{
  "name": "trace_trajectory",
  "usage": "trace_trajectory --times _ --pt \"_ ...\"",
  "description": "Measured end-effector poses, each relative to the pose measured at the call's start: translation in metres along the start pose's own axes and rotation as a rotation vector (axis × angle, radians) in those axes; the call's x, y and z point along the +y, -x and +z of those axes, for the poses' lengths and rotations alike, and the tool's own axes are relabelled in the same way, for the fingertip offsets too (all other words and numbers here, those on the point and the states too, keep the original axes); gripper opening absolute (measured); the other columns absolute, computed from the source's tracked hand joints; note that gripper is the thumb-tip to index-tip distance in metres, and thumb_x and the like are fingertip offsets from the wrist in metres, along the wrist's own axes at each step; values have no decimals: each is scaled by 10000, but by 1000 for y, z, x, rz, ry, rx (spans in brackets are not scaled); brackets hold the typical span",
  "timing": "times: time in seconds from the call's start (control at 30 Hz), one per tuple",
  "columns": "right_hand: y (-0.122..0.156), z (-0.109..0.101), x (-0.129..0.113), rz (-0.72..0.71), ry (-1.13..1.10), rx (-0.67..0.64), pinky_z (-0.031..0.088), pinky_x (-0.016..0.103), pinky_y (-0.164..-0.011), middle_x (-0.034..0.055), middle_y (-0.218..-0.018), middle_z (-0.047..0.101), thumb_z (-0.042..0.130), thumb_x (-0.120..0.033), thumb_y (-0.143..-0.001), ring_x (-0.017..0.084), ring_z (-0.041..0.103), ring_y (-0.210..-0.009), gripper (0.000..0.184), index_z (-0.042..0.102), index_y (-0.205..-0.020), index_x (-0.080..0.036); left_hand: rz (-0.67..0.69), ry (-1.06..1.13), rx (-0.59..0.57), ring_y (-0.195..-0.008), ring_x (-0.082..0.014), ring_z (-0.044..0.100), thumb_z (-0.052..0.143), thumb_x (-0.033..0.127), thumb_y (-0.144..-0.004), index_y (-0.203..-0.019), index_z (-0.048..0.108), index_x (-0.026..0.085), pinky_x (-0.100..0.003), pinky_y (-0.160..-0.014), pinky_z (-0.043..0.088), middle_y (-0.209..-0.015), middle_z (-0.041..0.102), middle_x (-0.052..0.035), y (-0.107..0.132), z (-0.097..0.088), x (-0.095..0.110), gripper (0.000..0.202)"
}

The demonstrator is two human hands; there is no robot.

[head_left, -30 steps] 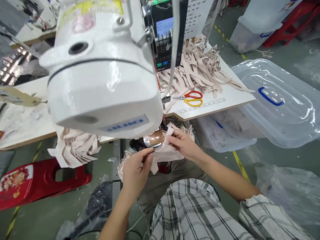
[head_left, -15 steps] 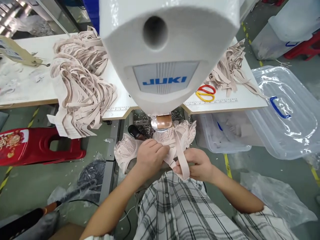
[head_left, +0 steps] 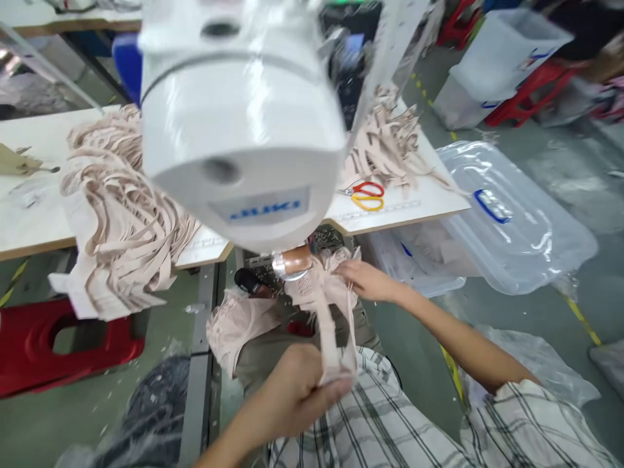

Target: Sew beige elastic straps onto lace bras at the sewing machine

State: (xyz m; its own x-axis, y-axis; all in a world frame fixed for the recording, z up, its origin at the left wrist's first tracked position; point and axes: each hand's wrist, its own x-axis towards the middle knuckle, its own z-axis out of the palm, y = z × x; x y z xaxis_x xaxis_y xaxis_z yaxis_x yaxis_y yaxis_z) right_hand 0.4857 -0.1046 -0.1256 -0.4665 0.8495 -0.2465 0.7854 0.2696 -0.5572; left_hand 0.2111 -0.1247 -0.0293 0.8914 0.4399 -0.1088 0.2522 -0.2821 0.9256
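Note:
A pale pink lace bra [head_left: 241,328] hangs below the head of a white sewing machine [head_left: 244,130], one cup out to the left and the rest under the machine's copper-coloured end piece [head_left: 296,260]. My left hand [head_left: 305,390], low and near my shirt, pinches a strap [head_left: 325,328] of the bra, pulled taut towards me. On the far side, my right hand [head_left: 368,279] is closed on the lace just right of the end piece; its fingertips are partly hidden in the fabric. The view is somewhat blurred.
Piles of pale straps lie on the white table, left [head_left: 127,221] and right [head_left: 385,140]. Red-and-yellow-handled scissors [head_left: 368,196] rest near its right front edge. A clear plastic lid [head_left: 517,214] is at the right, and a red stool [head_left: 63,344] stands at the left.
My left hand has moved down towards my body with the strap. My right hand has gone from the strap up to the lace beside the machine. The camera view has shifted.

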Motion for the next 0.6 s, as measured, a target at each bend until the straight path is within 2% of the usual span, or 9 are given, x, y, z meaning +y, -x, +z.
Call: trace_trajectory --times 0.07,0.13,0.17,0.23,0.33,0.4,0.43,0.5,0.6 --pt "5 -2 20 56 86 -156 481 430 -929 171 -1101 703 566 7 -738 269 636 -1026 374 711 -1058 -120 -53 135 164 -528 -159 492 444 582 -951 -659 620 214 -282 -531 392 -565 526 -14 20 0 -10 502" --pt "17 -9 32 76 115 -191 477 379 -874 136 -969 724 620 15 -700 246 649 -934 282 725 -923 -124 -367 232 405 -525 -188 524 490 668 -893 -743 673 207 -299 -504 417 -599 596 -37 36 -11 -38 518" --pt "25 -15 35 87 123 -201 473 349 -825 111 -892 721 633 6 -709 227 648 -874 222 721 -863 -129 -531 268 472 -521 -201 545 466 672 -899 -756 677 204 -302 -492 424 -600 612 -42 40 -19 -56 534" --pt "41 -32 30 101 130 -211 439 300 -713 70 -782 693 653 -48 -760 194 624 -770 100 695 -764 -140 -673 228 509 -592 -253 618 411 657 -911 -808 682 224 -346 -549 490 -616 636 -45 38 -37 -87 521" --pt "56 -56 0 24 49 -178 361 269 -604 24 -738 648 680 -210 -846 151 570 -684 155 649 -702 -164 -667 -195 562 -767 -357 668 554 608 -800 -816 666 240 -484 -713 536 -670 658 -72 11 -43 -102 385" --pt "56 -65 -27 -143 -107 -151 356 264 -593 1 -736 634 678 -302 -873 132 546 -663 230 629 -682 -184 -493 -390 674 -1024 -423 634 639 556 -713 -954 665 176 -566 -875 496 -900 693 -166 -16 -25 -88 451" --pt "52 -68 -39 -234 -200 -148 370 264 -598 -8 -727 636 689 -335 -868 130 542 -654 248 629 -673 -195 -365 -350 660 -1122 -420 596 653 546 -694 -1022 653 150 -560 -934 473 -1013 683 -199 -30 -11 -77 514" --pt "40 -73 -55 -353 -358 -180 419 261 -616 -20 -717 666 714 -334 -852 129 565 -645 214 659 -681 -218 -161 -93 367 -1116 -340 592 638 539 -732 -1096 624 163 -464 -956 475 -1067 665 -156 -54 17 -57 523" --pt "12 -92 -48 -185 -403 85 472 238 -613 -27 -697 696 769 -219 -801 123 619 -637 114 712 -703 -226 -293 173 -23 -686 -190 520 508 540 -835 -696 510 203 -303 -671 445 -665 507 -6 -71 43 -42 365"
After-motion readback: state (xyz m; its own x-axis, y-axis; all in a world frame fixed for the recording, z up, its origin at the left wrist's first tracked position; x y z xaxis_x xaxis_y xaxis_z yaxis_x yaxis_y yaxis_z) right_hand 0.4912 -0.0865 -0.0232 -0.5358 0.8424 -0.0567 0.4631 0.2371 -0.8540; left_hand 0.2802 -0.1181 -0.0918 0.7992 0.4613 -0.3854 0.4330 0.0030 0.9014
